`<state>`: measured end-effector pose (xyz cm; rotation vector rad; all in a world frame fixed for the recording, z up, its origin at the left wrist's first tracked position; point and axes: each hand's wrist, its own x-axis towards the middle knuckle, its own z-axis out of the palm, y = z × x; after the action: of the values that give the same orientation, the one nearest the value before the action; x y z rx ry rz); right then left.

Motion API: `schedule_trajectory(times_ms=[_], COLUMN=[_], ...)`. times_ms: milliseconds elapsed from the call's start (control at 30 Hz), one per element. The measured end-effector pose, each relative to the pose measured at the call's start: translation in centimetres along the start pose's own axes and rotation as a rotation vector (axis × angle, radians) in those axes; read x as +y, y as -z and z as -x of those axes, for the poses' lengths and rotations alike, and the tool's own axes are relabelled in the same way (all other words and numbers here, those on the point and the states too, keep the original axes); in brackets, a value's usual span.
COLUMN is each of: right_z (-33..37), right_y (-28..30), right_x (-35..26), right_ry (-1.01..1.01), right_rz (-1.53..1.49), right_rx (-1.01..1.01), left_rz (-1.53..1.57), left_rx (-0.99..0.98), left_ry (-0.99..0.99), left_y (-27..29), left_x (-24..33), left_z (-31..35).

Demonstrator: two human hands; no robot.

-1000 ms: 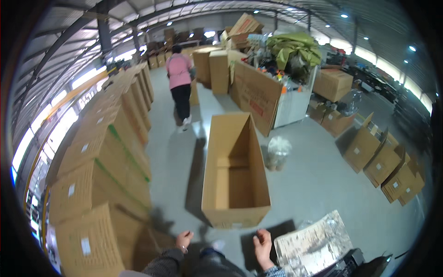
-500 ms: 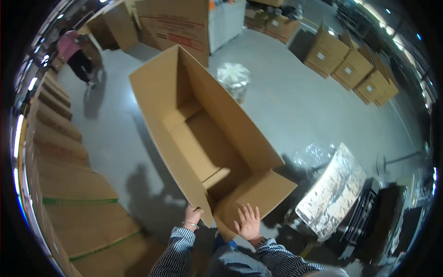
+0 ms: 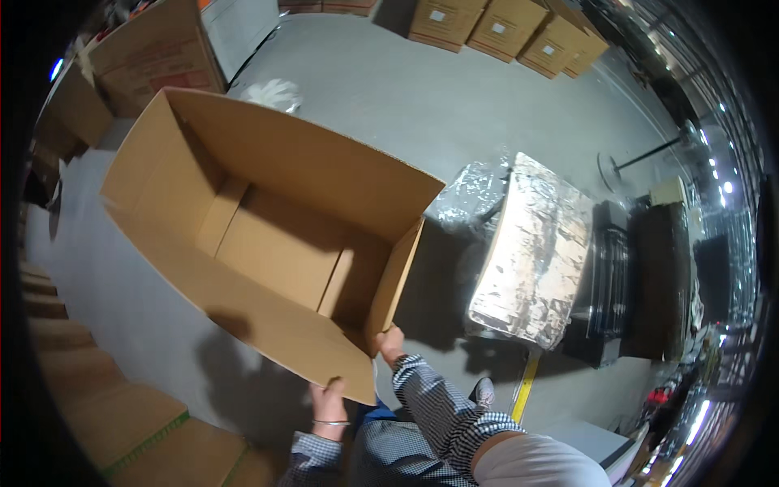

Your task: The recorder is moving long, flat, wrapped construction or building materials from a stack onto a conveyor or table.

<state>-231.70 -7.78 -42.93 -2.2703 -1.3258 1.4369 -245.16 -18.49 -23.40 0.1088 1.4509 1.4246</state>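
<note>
A large brown cardboard box (image 3: 300, 154), its top open and its inside bare, stands before me on the grey floor. Closed around the top edge of its near long side is my left hand (image 3: 329, 402), close to the corner; a bracelet circles that wrist. My right hand (image 3: 390, 343) grips the near end of the right-hand short panel (image 3: 398, 280), which stands up steeply. The fingers of both hands are partly hidden by the cardboard.
A worn, pale-topped platform (image 3: 531, 252) stands right of the box, beside crumpled clear plastic wrap (image 3: 475, 191). Dark stacked items (image 3: 613, 268) lie beyond it. Several cartons (image 3: 497, 28) line the far side. Flat cardboard with green strapping (image 3: 138, 410) lies at lower left.
The view has swung right, and the box sits further left and turned. My right hand went from lying spread on the short panel to gripping its edge; that panel now stands steeper.
</note>
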Motion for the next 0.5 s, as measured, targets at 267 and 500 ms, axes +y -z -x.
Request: schedule_trajectory(times_ms=[267,500], right_z=[2.9,17.9], right_y=[24.5,40.3], right_x=[12.7,32.6], right_ry=[0.04,-0.099], right_rz=[-0.621,-0.64], right_rx=[0.013,-0.193], left_rz=[-0.108,-0.664], left_rx=[-0.411,-0.722], left_ry=[0.527,0.772], left_y=[-19.0,-30.2], left_x=[-6.3,-10.6], left_z=[10.3,28.0])
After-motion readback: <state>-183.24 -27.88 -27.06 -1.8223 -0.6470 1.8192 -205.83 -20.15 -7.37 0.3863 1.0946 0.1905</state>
